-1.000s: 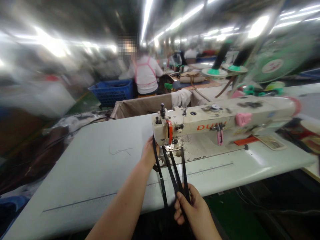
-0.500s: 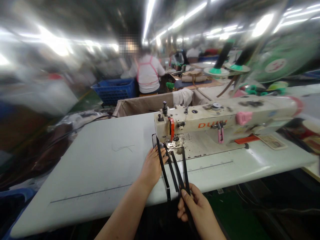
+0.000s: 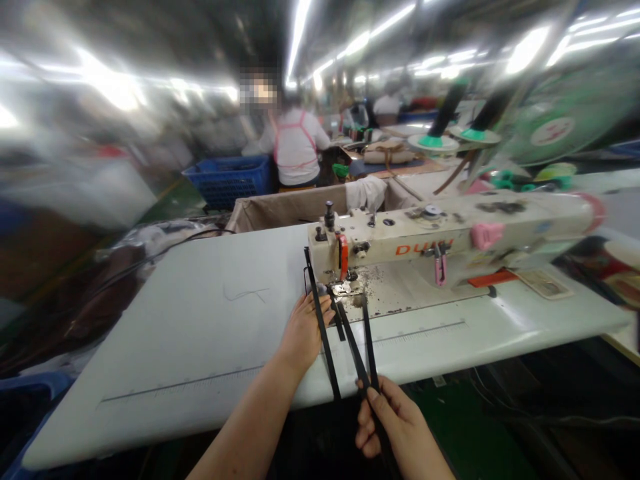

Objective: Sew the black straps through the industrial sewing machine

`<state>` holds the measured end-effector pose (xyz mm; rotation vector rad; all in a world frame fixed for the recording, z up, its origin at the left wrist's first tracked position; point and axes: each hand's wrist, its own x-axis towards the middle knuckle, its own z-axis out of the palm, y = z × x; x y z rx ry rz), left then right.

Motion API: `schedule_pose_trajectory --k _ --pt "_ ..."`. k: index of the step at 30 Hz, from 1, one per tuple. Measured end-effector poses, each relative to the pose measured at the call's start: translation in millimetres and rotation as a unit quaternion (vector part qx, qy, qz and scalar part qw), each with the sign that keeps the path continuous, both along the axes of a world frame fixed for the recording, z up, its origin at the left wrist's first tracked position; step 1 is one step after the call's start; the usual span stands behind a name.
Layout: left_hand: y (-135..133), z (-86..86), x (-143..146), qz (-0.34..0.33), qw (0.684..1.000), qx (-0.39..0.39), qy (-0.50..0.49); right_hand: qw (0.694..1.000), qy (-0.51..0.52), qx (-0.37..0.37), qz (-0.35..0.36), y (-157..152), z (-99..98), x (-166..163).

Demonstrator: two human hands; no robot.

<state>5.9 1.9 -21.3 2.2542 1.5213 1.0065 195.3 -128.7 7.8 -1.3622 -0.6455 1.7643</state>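
At the needle end of the sewing machine (image 3: 450, 223), my left hand (image 3: 303, 333) rests on the table with its fingers close together against a narrow black strap (image 3: 327, 357). This strap crosses over the fingers and runs down past the table's front edge. By the fingertips, a short black strip end (image 3: 340, 327) reaches out from near the presser foot (image 3: 345, 288). My right hand (image 3: 387, 417) is closed at the front edge around two black straps (image 3: 369, 337), which converge from the machine into its grip. Their lower ends are lost in shadow.
The white sewing table (image 3: 200, 333) has printed rulers and a loose thread (image 3: 245, 295). Behind it stand a fabric-lined bin (image 3: 285, 210), a blue crate (image 3: 230, 180) and a seated person (image 3: 297, 147). Thread cones (image 3: 445, 117) rise behind the machine.
The short strip end has drawn back toward the presser foot. The strap over my left fingers has slid upward, its top now higher beside the machine head. My right hand has lowered slightly.
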Motion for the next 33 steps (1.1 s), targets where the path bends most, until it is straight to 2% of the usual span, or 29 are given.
schedule_pose_trajectory --k 8,22,33 --pt "0.9 -7.9 -0.2 0.015 1.000 0.017 -0.004 1.000 -0.010 0.003 0.000 0.7 2.4 -2.6" --pt "-0.2 0.1 1.6 0.010 1.000 -0.007 0.005 1.000 -0.016 0.014 0.004 2.5 5.1 -3.5" --pt "2.8 -4.5 1.3 0.019 1.000 -0.018 -0.011 0.999 -0.029 0.023 0.002 5.1 2.1 -2.7"
